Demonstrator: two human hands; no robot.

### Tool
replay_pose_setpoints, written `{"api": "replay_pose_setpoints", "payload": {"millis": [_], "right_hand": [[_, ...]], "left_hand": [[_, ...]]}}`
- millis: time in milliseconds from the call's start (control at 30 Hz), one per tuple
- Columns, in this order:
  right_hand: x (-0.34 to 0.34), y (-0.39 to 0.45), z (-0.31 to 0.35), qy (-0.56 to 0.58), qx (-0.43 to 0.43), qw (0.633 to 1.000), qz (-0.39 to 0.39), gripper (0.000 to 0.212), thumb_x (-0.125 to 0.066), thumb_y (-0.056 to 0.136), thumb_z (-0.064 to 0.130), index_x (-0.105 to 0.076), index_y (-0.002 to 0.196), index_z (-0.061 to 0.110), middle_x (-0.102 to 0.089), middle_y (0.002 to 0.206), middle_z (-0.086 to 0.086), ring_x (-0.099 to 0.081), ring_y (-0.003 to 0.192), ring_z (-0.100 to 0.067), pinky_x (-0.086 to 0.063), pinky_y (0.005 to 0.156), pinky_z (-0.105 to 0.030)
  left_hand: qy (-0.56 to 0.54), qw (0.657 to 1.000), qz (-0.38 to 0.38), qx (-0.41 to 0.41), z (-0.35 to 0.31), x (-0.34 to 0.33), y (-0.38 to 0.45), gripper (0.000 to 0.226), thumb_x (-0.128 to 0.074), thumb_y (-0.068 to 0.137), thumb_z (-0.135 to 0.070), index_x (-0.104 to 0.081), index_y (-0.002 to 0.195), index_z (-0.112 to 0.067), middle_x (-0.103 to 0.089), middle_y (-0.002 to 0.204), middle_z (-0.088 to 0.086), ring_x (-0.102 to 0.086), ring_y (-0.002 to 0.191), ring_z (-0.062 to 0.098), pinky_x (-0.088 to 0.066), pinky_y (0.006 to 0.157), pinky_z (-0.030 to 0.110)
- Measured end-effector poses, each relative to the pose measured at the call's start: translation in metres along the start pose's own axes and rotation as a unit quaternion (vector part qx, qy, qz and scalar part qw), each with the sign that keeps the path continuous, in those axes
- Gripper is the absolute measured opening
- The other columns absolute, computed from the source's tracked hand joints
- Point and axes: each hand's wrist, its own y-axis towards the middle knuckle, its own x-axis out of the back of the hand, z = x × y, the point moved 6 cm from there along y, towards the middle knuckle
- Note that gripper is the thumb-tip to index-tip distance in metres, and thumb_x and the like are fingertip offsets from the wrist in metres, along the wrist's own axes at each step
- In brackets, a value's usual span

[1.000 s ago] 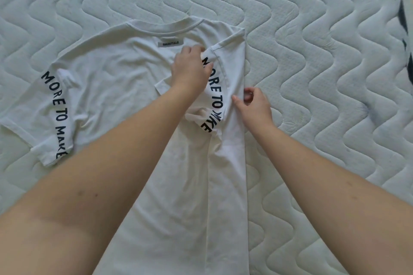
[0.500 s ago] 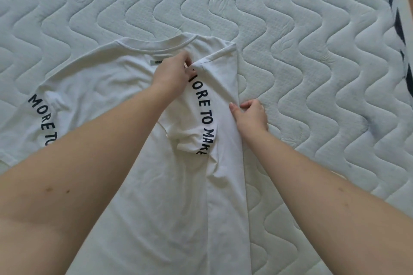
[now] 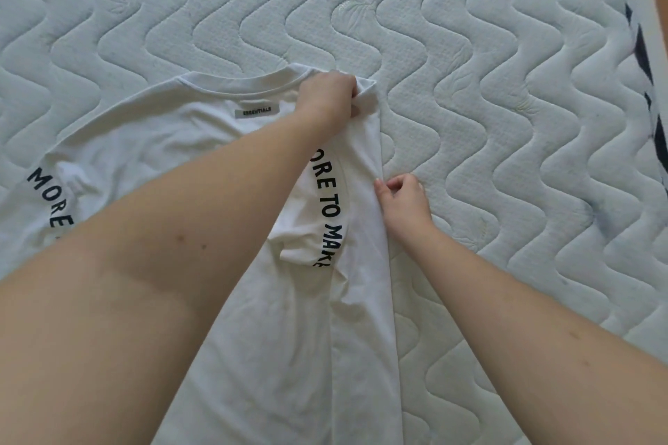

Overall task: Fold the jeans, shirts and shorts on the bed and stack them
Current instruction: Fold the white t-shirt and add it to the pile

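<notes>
A white T-shirt (image 3: 173,141) lies flat on the mattress, collar away from me, black lettering on both sleeves. Its right side is folded inward, so the right sleeve (image 3: 327,206) lies over the body of the shirt. My left hand (image 3: 327,97) grips the cloth at the top right shoulder corner, next to the collar. My right hand (image 3: 403,200) pinches the folded right edge lower down, fingers curled against the cloth. The left sleeve (image 3: 47,199) is spread out flat at the left. No jeans or shorts are in view.
The quilted white mattress (image 3: 506,119) extends beyond the shirt on the far side and to the right. Its right edge with a dark striped border (image 3: 647,83) runs along the frame's right side.
My left hand has slid up along the folded sleeve to the shoulder corner. The folded sleeve lies straighter. My right hand stays on the folded edge.
</notes>
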Motion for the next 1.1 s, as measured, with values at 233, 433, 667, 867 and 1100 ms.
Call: {"api": "replay_pose_setpoints", "payload": {"millis": [233, 433, 667, 867, 1100], "right_hand": [[-0.003, 0.001, -0.001, -0.024, -0.011, 1.0, -0.011, 0.02, -0.062, 0.093, 0.037, -0.052, 0.1, 0.02, -0.057, 0.12, -0.007, -0.052, 0.116, -0.027, -0.04, 0.102, -0.041], [-0.002, -0.002, 0.002, -0.04, -0.011, 0.999, -0.017, 0.023, -0.061, 0.092, 0.041, -0.051, 0.101, 0.022, -0.055, 0.124, -0.007, -0.052, 0.118, -0.028, -0.041, 0.101, -0.04], [0.0, -0.006, 0.004, -0.048, 0.004, 0.999, 0.018, 0.041, -0.062, 0.091, 0.042, -0.053, 0.121, 0.014, -0.051, 0.131, -0.009, -0.049, 0.123, -0.026, -0.037, 0.108, -0.041], [0.02, -0.06, -0.001, -0.008, 0.067, 0.997, -0.036, 0.026, -0.057, 0.095, 0.029, -0.056, 0.113, 0.01, -0.058, 0.099, -0.003, -0.057, 0.096, -0.022, -0.045, 0.089, -0.038], [-0.048, -0.185, -0.03, -0.167, 0.181, 0.969, 0.026, 0.024, -0.055, 0.094, 0.036, -0.06, 0.1, 0.014, -0.062, 0.097, -0.007, -0.057, 0.094, -0.028, -0.039, 0.079, -0.039]], "left_hand": [[-0.057, 0.996, -0.066, -0.008, 0.006, 0.006, -0.016, 0.03, -0.058, 0.096, -0.035, -0.056, 0.121, -0.02, -0.056, 0.121, 0.006, -0.052, 0.113, 0.027, -0.039, 0.095, 0.039], [-0.165, 0.961, -0.212, 0.07, 0.06, 0.02, -0.125, 0.025, -0.057, 0.094, -0.032, -0.058, 0.109, -0.012, -0.055, 0.11, 0.006, -0.054, 0.102, 0.023, -0.042, 0.093, 0.038], [-0.339, 0.876, -0.075, 0.335, 0.078, -0.067, -0.258, 0.049, -0.051, 0.09, -0.065, -0.057, 0.094, -0.017, -0.06, 0.081, -0.009, -0.056, 0.073, 0.006, -0.04, 0.063, 0.023], [-0.583, 0.731, -0.023, 0.353, 0.048, -0.112, -0.271, 0.023, -0.07, 0.091, -0.031, -0.065, 0.099, -0.01, -0.065, 0.087, 0.004, -0.061, 0.082, 0.021, -0.054, 0.074, 0.038], [-0.622, 0.727, -0.084, 0.279, 0.057, -0.101, -0.278, 0.006, -0.066, 0.093, -0.015, -0.062, 0.098, -0.015, -0.067, 0.085, 0.003, -0.063, 0.075, 0.015, -0.055, 0.077, 0.031]]}}
